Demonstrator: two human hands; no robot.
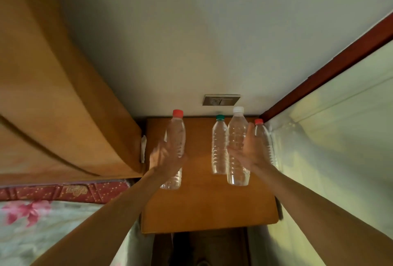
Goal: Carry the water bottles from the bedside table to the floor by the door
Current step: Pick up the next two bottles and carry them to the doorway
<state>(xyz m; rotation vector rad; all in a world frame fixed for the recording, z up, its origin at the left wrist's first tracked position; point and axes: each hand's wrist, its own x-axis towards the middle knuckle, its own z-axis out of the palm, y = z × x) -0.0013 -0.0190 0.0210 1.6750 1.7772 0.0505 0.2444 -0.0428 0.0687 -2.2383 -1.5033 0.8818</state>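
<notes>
Four clear plastic water bottles stand upright on the wooden bedside table (202,202) in my feed, all toward its far edge near the wall. The left red-capped bottle (177,135) stands alone at about 11 o'clock on the tabletop. The other three cluster toward 1 o'clock: the green-capped bottle (219,148), the taller white-capped bottle (236,138) just beside it and nearer to me, and the right red-capped bottle (263,138) at the table's right edge.

My left hand (163,157) lies against the left red-capped bottle with its fingers stretched up along the bottle's side, not clenched around it. The picture is blurred there. My right hand (249,150) sits between the white-capped bottle and the right red-capped bottle, spread and released, thumb pointing to 12 o'clock, with its fingers reaching toward the white-capped bottle.

A switch plate (221,100) is on the wall at 12 o'clock above the bottles. A tan curtain (53,95) hangs at 9 o'clock, and a floral bedsheet (32,223) lies at 8 o'clock.
</notes>
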